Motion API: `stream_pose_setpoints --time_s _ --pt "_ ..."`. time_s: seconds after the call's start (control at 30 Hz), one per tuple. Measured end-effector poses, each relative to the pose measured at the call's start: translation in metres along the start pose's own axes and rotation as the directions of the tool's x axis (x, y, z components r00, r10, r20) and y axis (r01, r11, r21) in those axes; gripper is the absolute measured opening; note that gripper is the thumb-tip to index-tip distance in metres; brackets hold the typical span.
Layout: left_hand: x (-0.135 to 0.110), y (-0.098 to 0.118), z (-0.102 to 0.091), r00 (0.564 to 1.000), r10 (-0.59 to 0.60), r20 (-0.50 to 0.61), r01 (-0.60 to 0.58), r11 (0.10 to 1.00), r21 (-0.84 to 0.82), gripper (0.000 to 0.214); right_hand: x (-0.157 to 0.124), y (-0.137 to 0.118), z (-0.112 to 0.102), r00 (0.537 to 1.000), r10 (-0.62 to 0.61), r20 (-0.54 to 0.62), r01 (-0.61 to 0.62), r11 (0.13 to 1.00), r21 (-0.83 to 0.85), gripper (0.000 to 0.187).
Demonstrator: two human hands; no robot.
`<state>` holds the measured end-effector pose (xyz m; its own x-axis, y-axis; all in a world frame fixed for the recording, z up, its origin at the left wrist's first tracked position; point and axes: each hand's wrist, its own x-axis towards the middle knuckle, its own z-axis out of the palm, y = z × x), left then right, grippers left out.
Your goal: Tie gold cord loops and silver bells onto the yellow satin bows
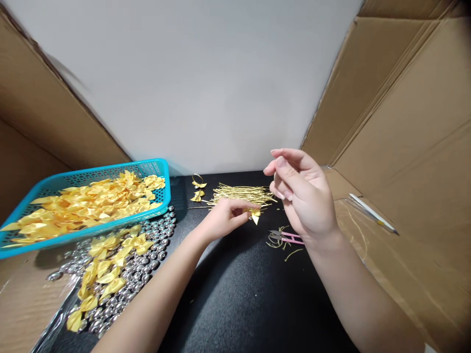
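Observation:
My left hand (228,217) is low over the black mat, its thumb and fingers pinched on a small yellow ribbon bow (256,216). Part of the bow is hidden by the fingertips, and a tiny shiny bit shows beside it. My right hand (307,191) is raised to the right, thumb and index finger pressed together. Whatever may be between those fingertips is too small to make out. Just behind my left hand lies a pile of gold cords (243,194). Below my right hand rest pink thread snips (290,238) among cord scraps (293,254).
At left, a blue basket (166,189) holds many yellow bows. In front of it, silver beads (143,267) are spread with loose bows (106,277) on top. Two bow pieces (198,189) lie near the back wall. A white pen-like tool (373,213) lies right, beside cardboard walls (412,122).

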<state>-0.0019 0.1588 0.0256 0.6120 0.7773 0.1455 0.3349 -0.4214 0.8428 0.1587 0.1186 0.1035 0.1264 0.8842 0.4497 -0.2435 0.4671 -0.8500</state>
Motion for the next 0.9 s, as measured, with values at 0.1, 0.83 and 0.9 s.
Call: stream_pose_setpoints --time_s 0.1,0.83,0.9 --pt "0.000 0.002 0.003 0.997 0.034 0.067 -0.034 0.999 0.000 0.030 0.000 -0.002 0.003 0.996 0.074 -0.046 -0.069 0.991 0.116 0.005" --pt "0.003 -0.012 0.019 0.976 -0.089 0.197 0.102 0.993 -0.057 0.021 -0.007 -0.009 0.013 0.951 0.310 0.014 -0.294 0.886 0.358 0.010" --pt "0.003 -0.012 0.020 0.978 -0.099 0.181 0.110 0.993 -0.052 0.021 -0.008 -0.009 0.013 0.952 0.306 0.009 -0.290 0.890 0.351 0.010"
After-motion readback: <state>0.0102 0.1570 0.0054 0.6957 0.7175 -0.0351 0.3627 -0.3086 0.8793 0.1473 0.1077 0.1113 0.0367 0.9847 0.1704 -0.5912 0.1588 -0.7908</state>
